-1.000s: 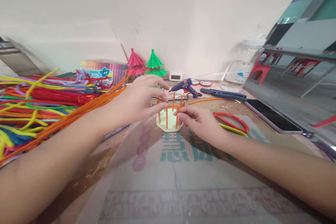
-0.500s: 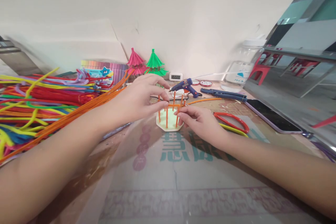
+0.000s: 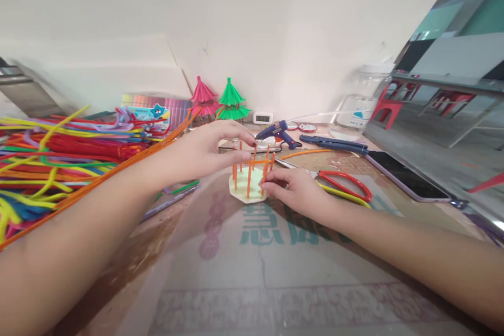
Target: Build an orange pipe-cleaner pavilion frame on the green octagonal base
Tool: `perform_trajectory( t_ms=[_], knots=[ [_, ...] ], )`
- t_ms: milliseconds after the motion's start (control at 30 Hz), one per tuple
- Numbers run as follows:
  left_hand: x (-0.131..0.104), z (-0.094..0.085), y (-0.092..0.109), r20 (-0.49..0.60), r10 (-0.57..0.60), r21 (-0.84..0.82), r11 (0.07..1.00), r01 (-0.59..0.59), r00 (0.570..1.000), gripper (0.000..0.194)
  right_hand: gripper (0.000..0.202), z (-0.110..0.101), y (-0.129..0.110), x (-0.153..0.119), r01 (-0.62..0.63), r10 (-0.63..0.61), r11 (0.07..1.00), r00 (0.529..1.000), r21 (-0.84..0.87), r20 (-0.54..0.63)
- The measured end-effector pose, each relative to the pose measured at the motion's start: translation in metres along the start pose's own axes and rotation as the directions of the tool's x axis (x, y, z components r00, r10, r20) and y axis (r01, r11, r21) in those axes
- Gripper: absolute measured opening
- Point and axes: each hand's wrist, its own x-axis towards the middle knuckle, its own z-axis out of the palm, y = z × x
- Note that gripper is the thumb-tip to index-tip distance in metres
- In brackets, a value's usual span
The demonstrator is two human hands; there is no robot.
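Right hand (image 3: 293, 189) pinching orange post (image 3: 265, 169), "OK" bottle (image 3: 356, 113)

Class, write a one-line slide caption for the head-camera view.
Left hand and right hand flank orange posts on a pale green base, with a blue glue gun behind.

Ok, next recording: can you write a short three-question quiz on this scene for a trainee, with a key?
1. True or false: the blue glue gun lies to the left of the phone in the picture.

2. What colour are the sticks standing on the pale base?
A) purple
B) orange
C) blue

3. Which of the person's hands is by the right side of the base?

Key:
1. True
2. B
3. The right hand
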Motion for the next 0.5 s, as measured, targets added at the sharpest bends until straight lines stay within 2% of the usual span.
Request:
perform_trajectory(
  t_ms=[67,133,167,233,300,367,500],
  knots=[
    [0.002,-0.003,-0.001,-0.031,-0.113,-0.09,0.99,0.11,0.993,0.036,0.019,-0.001,0.001,0.0,-0.009,0.008,0.999,1.0,-0.045,-0.012],
    [0.004,-0.009,-0.006,-0.141,-0.207,-0.195,0.965,0.178,0.968,0.042,0.019,-0.003,0.002,0.001,-0.025,0.023,0.995,0.999,-0.091,-0.031],
    [0.005,-0.011,-0.011,-0.226,-0.253,-0.241,0.95,0.198,0.941,0.043,0.019,-0.004,0.003,0.001,-0.035,0.031,0.993,0.999,-0.116,-0.04],
    [0.007,-0.016,-0.023,-0.387,-0.353,-0.299,0.922,0.246,0.852,0.04,0.019,-0.005,0.005,0.003,-0.05,0.041,0.986,0.997,-0.162,-0.059],
    [0.007,-0.018,-0.039,-0.425,-0.441,-0.299,0.893,0.337,0.791,0.037,0.019,-0.008,0.007,0.007,-0.061,0.046,0.98,0.996,-0.191,-0.08],
    [0.006,-0.014,-0.056,-0.384,-0.49,-0.287,0.869,0.403,0.783,0.037,0.019,-0.012,0.007,0.01,-0.062,0.05,0.979,0.996,-0.192,-0.067],
    [-0.001,0.007,-0.078,-0.273,-0.475,-0.175,0.88,0.442,0.837,0.034,0.022,-0.024,0.001,0.005,-0.029,0.035,0.975,0.999,-0.219,0.023]
  ],
)
